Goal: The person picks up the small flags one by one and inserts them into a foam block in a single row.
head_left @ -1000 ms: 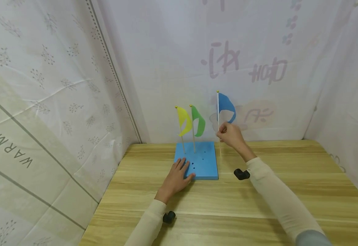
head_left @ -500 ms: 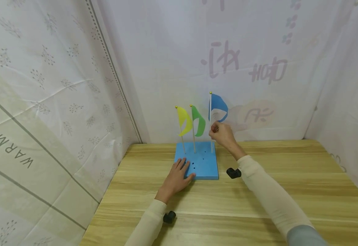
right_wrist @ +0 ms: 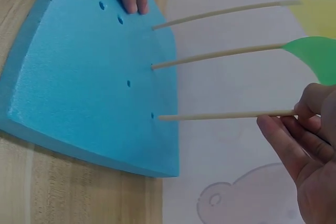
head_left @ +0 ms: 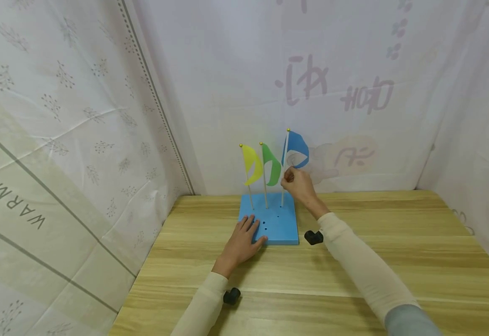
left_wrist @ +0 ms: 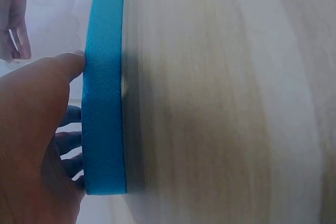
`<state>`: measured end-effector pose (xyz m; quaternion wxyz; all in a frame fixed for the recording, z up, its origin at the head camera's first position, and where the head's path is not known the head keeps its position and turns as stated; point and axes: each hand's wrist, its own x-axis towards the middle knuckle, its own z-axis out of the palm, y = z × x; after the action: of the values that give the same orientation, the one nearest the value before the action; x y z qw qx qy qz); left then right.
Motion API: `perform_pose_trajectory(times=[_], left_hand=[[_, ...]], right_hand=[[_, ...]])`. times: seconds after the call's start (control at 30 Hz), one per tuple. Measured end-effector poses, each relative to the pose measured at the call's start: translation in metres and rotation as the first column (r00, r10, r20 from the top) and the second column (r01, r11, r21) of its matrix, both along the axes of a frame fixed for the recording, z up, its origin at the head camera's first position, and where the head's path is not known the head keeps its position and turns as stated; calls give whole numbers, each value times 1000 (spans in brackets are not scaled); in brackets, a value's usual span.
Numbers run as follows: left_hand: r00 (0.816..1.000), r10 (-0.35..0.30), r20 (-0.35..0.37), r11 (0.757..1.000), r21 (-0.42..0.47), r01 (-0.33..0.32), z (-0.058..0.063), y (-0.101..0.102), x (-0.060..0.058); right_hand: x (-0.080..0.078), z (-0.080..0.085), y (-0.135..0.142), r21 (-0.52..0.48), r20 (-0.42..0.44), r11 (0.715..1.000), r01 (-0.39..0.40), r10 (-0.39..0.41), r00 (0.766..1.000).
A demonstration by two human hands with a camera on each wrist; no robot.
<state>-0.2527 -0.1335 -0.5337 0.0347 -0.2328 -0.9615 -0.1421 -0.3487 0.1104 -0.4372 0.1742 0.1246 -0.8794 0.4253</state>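
My right hand (head_left: pixel 300 185) pinches the stick of a small blue flag (head_left: pixel 298 145) between thumb and fingers. In the right wrist view the lower end of that stick (right_wrist: pixel 210 116) is right beside a hole in the blue foam board (right_wrist: pixel 79 93). My left hand (head_left: pixel 241 239) lies with spread, straight fingers on the board's front left part; in the left wrist view its thumb (left_wrist: pixel 73 64) is at the board's edge. A yellow flag (head_left: pixel 250 164) and a green flag (head_left: pixel 272 165) stand in the board's back holes, to the left of the blue one.
Several small holes show in the board, some near my left fingers. The board lies on a wood-grain table (head_left: pixel 353 280) near its back edge. A pale printed curtain (head_left: pixel 227 93) hangs close behind. Black wrist cameras (head_left: pixel 314 237) jut out beside both forearms.
My right hand has carried the blue flag left from beside the board to over its back right, then slightly lower, its stick now leaning. The left hand has stayed put.
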Motion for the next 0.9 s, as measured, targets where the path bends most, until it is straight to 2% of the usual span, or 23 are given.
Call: perform_pose_trajectory(times=[0.43, 0.7, 0.9], left_hand=[[1000, 5, 5, 1000, 14, -6, 0, 0, -1], [1000, 5, 6, 1000, 18, -5, 1, 0, 0], [1000, 15, 20, 1000, 12, -15, 0, 0, 0]], right_hand=[[-2, -10, -4, 13, -16, 1000, 7, -7, 1000], [0, -19, -7, 92, 16, 996, -10, 8, 1000], [2, -22, -7, 105, 15, 994, -2, 1, 1000]])
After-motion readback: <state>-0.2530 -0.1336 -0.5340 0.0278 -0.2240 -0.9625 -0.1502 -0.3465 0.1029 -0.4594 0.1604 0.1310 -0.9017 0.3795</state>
